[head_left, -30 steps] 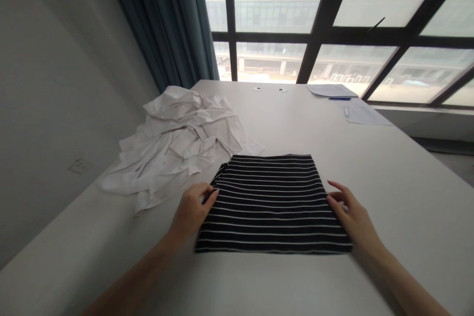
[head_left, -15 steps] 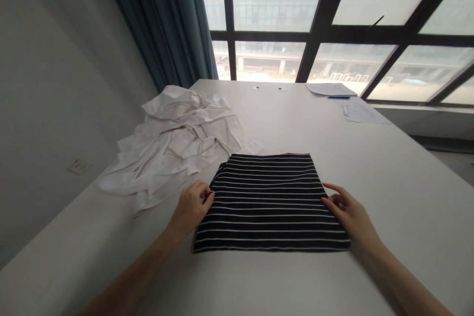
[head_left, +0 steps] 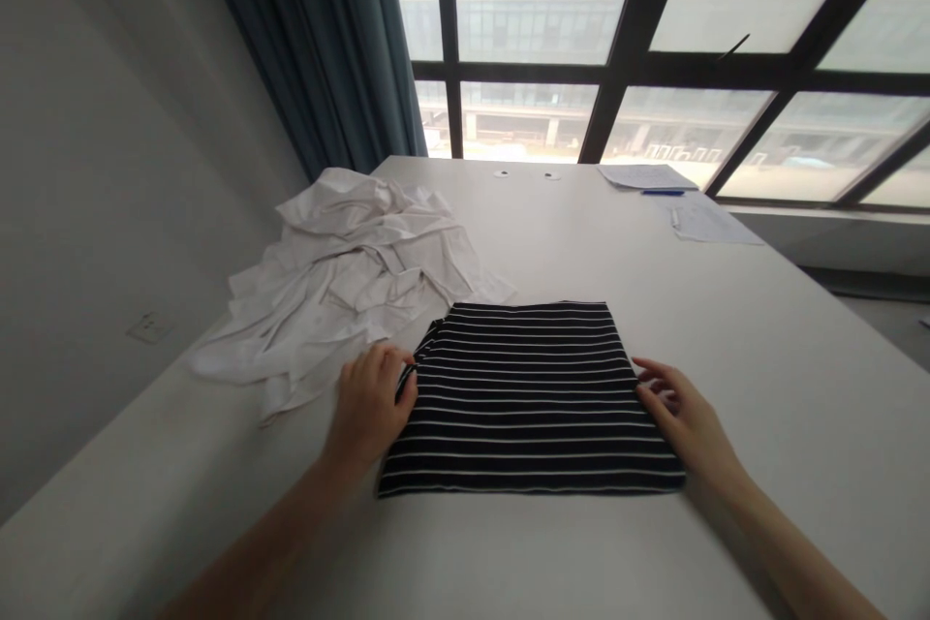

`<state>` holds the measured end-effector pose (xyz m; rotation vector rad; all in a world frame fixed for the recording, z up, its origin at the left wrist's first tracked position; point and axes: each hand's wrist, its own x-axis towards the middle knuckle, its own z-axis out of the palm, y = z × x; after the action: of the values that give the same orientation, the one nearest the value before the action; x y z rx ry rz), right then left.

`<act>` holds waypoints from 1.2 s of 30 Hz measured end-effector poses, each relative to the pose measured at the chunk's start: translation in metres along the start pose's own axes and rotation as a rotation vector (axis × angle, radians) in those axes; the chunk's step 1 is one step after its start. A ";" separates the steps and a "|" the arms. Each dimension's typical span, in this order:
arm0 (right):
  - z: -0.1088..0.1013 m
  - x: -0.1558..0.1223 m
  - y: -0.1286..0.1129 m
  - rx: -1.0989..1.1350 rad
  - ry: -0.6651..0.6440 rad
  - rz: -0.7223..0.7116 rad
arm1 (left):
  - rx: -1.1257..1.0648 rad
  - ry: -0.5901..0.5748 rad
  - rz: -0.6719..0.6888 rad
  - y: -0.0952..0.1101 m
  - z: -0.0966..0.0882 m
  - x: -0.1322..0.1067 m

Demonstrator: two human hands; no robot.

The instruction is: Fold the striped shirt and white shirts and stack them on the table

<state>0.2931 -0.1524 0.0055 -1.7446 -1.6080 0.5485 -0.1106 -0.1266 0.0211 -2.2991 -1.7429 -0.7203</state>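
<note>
Striped garment [head_left: 530, 417], folded flat: left hand [head_left: 369, 407] pinching one edge, right hand [head_left: 679, 421] half-open against the other; lifting called for.

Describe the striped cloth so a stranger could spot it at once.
On the long white table below the big window, look at the near side, between the left hand and the right hand. A flat, squared black-and-white striped cloth lies there, both hands at its edges, unlike the crumpled white garment heaped beside it.
</note>
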 end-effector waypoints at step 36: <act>0.015 -0.008 0.004 -0.246 -0.010 -0.278 | -0.113 -0.133 0.320 0.003 0.012 -0.008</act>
<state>0.2834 -0.1574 -0.0088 -1.6490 -1.9522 0.2343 -0.1062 -0.1289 0.0073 -2.6714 -1.3600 -0.6307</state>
